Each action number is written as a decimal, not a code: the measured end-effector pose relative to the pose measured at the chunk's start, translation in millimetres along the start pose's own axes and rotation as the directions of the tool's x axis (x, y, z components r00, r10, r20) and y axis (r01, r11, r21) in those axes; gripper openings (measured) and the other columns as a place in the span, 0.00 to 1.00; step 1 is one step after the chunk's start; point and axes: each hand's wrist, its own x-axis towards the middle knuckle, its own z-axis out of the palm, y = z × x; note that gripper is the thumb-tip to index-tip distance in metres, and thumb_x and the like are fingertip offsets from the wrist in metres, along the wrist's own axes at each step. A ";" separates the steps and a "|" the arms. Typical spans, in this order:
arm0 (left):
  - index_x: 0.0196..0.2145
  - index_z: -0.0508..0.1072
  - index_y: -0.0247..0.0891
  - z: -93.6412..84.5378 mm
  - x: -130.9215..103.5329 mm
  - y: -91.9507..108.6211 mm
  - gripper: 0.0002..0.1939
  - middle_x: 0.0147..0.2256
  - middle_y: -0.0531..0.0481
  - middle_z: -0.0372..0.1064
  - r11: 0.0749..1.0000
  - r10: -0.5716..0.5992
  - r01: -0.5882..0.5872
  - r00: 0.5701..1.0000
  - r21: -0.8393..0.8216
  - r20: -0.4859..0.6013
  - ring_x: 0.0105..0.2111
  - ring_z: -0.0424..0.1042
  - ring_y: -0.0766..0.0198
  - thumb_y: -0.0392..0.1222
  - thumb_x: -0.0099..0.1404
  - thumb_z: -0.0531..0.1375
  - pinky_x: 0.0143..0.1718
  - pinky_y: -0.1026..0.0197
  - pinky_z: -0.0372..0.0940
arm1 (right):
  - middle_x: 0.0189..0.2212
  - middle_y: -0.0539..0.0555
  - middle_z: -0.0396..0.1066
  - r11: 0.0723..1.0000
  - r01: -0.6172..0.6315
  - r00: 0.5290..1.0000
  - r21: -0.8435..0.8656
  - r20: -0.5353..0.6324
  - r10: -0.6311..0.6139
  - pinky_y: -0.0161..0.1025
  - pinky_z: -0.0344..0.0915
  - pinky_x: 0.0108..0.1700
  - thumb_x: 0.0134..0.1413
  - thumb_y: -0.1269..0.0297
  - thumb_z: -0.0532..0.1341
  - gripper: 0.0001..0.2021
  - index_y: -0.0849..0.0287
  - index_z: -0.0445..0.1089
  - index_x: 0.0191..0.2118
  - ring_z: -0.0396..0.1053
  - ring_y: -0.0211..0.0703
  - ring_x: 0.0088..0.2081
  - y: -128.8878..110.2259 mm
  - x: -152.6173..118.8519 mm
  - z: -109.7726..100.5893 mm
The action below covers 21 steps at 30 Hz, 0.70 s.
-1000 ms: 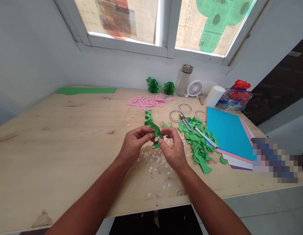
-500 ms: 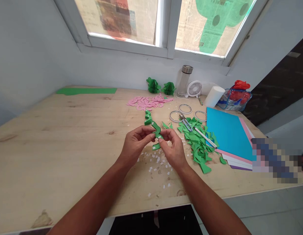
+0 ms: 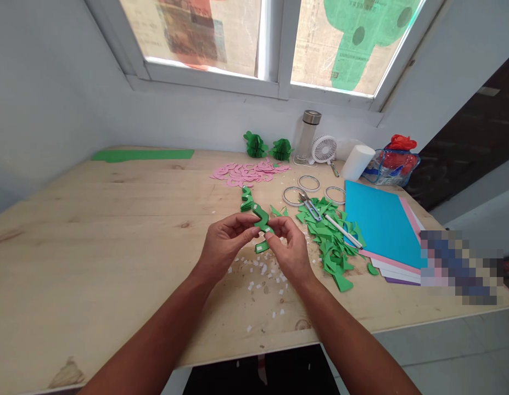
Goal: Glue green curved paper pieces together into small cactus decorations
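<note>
Between my two hands is a curved green paper piece (image 3: 261, 215) with small white squares stuck on it. My left hand (image 3: 226, 242) pinches its left side with thumb and fingertips. On the right side, the thumb and fingers of my right hand (image 3: 290, 248) grip it near a white square. Just below the fingers shows a green paper strip (image 3: 261, 247) with a white patch; whether it joins the held piece I cannot tell. Behind the hands lies a wavy stack of green paper (image 3: 246, 198). White paper bits (image 3: 262, 269) are scattered on the table below.
Right of my hands lie green scraps (image 3: 334, 247), snips (image 3: 311, 207), tape rolls (image 3: 309, 183), a white pen (image 3: 342, 231) and blue sheets (image 3: 380, 225). Pink cutouts (image 3: 246, 172), green paper ornaments (image 3: 255, 145), a bottle (image 3: 307, 137) and a fan (image 3: 324, 148) are farther back.
The view has shifted slightly, so the things on the table appear a little farther left. Both hands still hold the green paper piece in nearly the same spot.
</note>
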 end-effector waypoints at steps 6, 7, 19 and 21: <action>0.29 0.79 0.38 -1.1 0.0 -1.4 0.09 0.29 0.52 0.75 1.000 -0.002 0.002 1.000 0.023 -0.022 0.28 0.71 0.66 0.37 0.47 0.71 0.34 0.63 0.69 | 0.31 0.50 0.70 0.999 0.025 0.999 -0.031 -0.025 -0.025 0.42 0.66 0.40 0.47 0.67 0.60 0.07 0.57 0.66 0.36 0.66 0.41 0.34 -1.8 -1.1 0.7; 0.29 0.79 0.38 -1.5 -0.2 -1.6 0.09 0.29 0.52 0.74 1.000 -0.005 0.006 1.000 0.030 -0.029 0.28 0.71 0.66 0.38 0.47 0.71 0.34 0.63 0.69 | 0.31 0.50 0.70 0.999 0.030 0.999 -0.037 -0.030 -0.031 0.42 0.66 0.39 0.47 0.67 0.60 0.07 0.57 0.67 0.36 0.66 0.41 0.34 -2.2 -1.2 0.6; 0.29 0.79 0.37 0.9 -2.3 -1.8 0.12 0.30 0.50 0.75 0.998 -0.005 0.009 0.998 0.063 -0.067 0.31 0.73 0.62 0.43 0.45 0.72 0.38 0.59 0.70 | 0.30 0.50 0.68 0.996 0.049 0.997 -0.077 -0.061 -0.054 0.41 0.64 0.39 0.47 0.68 0.59 0.06 0.57 0.66 0.34 0.66 0.41 0.33 -9.8 -2.3 0.1; 0.29 0.79 0.37 1.1 -2.5 -1.3 0.13 0.30 0.50 0.75 0.997 0.001 0.005 0.997 0.075 -0.074 0.31 0.73 0.62 0.43 0.45 0.72 0.39 0.58 0.70 | 0.30 0.50 0.68 0.995 0.047 0.997 -0.089 -0.062 -0.053 0.41 0.64 0.39 0.47 0.68 0.59 0.05 0.57 0.66 0.34 0.65 0.41 0.33 -10.1 -2.4 0.0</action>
